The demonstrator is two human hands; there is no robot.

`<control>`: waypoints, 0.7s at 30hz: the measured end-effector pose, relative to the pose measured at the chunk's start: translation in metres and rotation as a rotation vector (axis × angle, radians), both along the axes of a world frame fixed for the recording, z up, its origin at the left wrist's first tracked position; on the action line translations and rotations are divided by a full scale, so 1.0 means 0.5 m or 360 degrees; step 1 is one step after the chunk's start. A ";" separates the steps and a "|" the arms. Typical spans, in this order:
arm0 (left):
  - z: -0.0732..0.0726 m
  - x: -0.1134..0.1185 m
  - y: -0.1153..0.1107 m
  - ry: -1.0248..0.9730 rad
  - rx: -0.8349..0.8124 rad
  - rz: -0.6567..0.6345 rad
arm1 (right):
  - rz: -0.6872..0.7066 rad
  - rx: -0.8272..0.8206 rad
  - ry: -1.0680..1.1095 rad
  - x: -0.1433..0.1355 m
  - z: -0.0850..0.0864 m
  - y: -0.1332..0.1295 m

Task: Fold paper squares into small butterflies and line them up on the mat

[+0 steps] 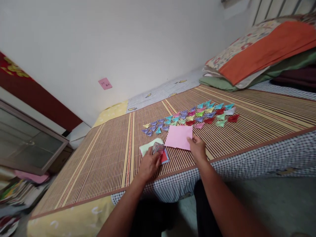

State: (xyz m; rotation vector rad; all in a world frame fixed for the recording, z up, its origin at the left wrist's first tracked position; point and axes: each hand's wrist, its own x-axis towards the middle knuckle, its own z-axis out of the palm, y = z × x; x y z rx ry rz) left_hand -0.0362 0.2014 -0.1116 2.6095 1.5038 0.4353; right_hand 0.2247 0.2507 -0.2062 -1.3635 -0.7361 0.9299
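A square pink sheet of paper [179, 136] is pinched at its right edge by my right hand [197, 148]. My left hand [148, 165] has its fingers closed on a small grey, shiny object [158, 148] whose kind I cannot make out. Under that object lies a stack of coloured paper, with a pale green sheet [148, 147] and a red sheet [164, 158] showing. Several small folded paper boats [190, 118] in many colours stand in rows just beyond the pink sheet.
A striped bamboo mat [111, 158] covers the bed, over a checked sheet [266, 154]. Folded bedding with an orange cloth [269, 49] is piled at the right rear. A glass-doored cabinet [27, 141] stands at the left. The white wall [138, 49] rises behind the bed.
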 end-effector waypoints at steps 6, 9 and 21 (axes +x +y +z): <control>-0.006 0.003 -0.001 0.0063 0.0045 0.0009 | 0.0013 0.0013 -0.0018 0.000 0.002 -0.001; -0.002 0.003 0.000 0.0091 0.0029 0.0006 | 0.0014 0.0018 -0.0032 0.000 0.003 -0.001; 0.004 0.011 0.003 0.0166 0.0013 0.0043 | 0.0004 0.0024 -0.0106 0.003 0.004 -0.009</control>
